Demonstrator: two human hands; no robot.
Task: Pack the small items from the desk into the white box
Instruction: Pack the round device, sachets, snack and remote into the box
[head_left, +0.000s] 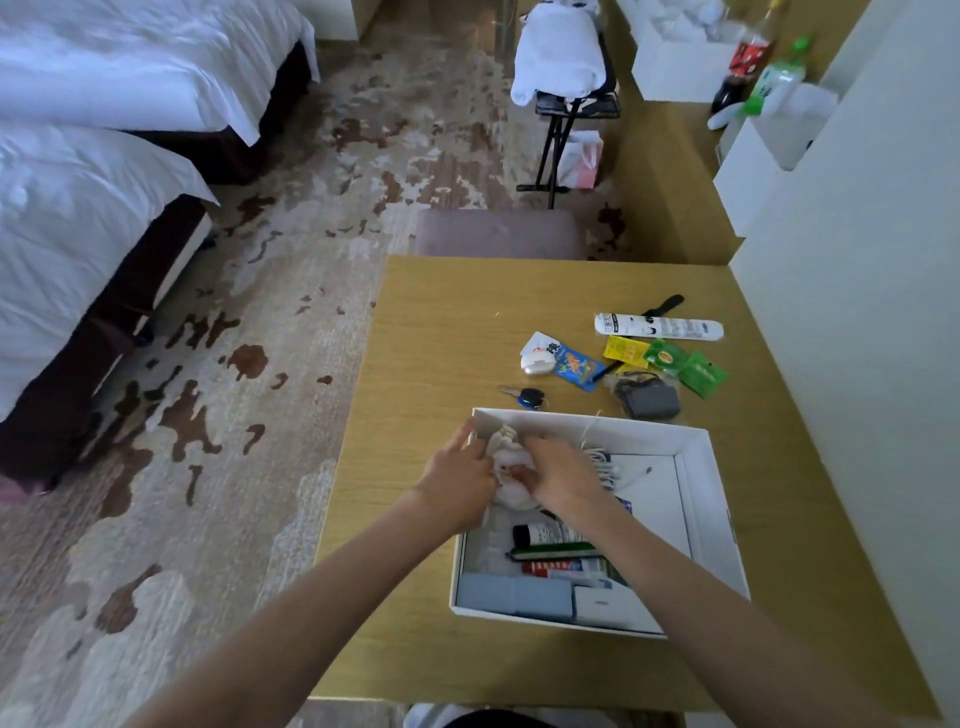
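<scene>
Head view: white box (696, 441) sits on the bench (441, 322) near its front edge, open top. Both hands are at the box's far-left corner, working a crumpled white cloth bundle (511, 470). Left hand (460, 475) is on the bundle's left side, fingers curled onto it, reaching over the box's left wall. Right hand (558, 475) is closed on the bundle from the right, fingers pressed into the fabric. Bundle sits inside the box, at the far-left corner. Already in the box: white coiled cable (605, 465) just right of the right hand, a black-capped tube (545, 533), a dark green pen-like item (556, 550), a red-and-white tube (563, 566), a grey-blue flat case (514, 596) along the near wall and a white rectangular item (605, 605) beside it. Not yet packed, on the bench beyond the box: key with blue fob (524, 397) just outside the far wall, grey pouch (649, 400), blue sachet (574, 370), white round case (535, 362), yellow sachet (626, 351), green sachets (685, 364), long white tube (658, 327) and a black strap-like item (665, 304) behind it. Two beds (78, 197) with white covers off to the left, patterned carpet (234, 364) between.
</scene>
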